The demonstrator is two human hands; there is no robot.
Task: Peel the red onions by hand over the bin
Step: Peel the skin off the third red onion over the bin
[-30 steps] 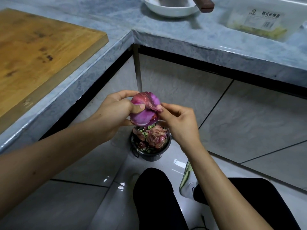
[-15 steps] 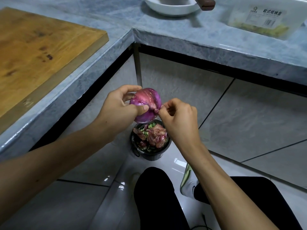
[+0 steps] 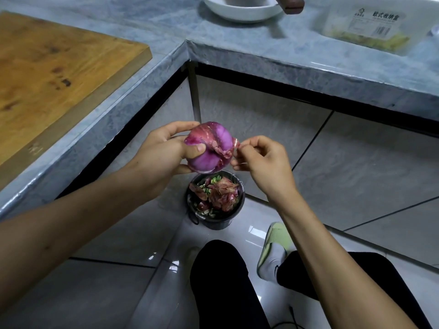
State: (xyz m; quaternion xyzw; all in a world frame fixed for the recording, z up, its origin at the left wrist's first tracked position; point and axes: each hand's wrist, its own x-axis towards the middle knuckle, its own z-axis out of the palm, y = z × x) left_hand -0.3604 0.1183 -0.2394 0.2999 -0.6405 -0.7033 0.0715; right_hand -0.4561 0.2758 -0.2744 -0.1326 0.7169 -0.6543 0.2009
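My left hand (image 3: 164,150) grips a red onion (image 3: 212,148), thumb across its front, above a small black bin (image 3: 218,222) on the floor. The onion is mostly glossy purple, with a strip of dry skin hanging on its right side. My right hand (image 3: 263,160) pinches the end of a thin bit of that skin at the onion's right edge. The bin holds several pink onion skins and green scraps.
A grey stone counter (image 3: 261,58) wraps round the corner, with a wooden cutting board (image 3: 47,74) at the left. A white bowl (image 3: 240,8) and a clear labelled box (image 3: 365,24) stand at the back. My legs and a green-and-white shoe (image 3: 273,250) are by the bin.
The onion has turned in my left hand. My right hand has drawn a little to the right, pulling a thin strip of skin away from the onion.
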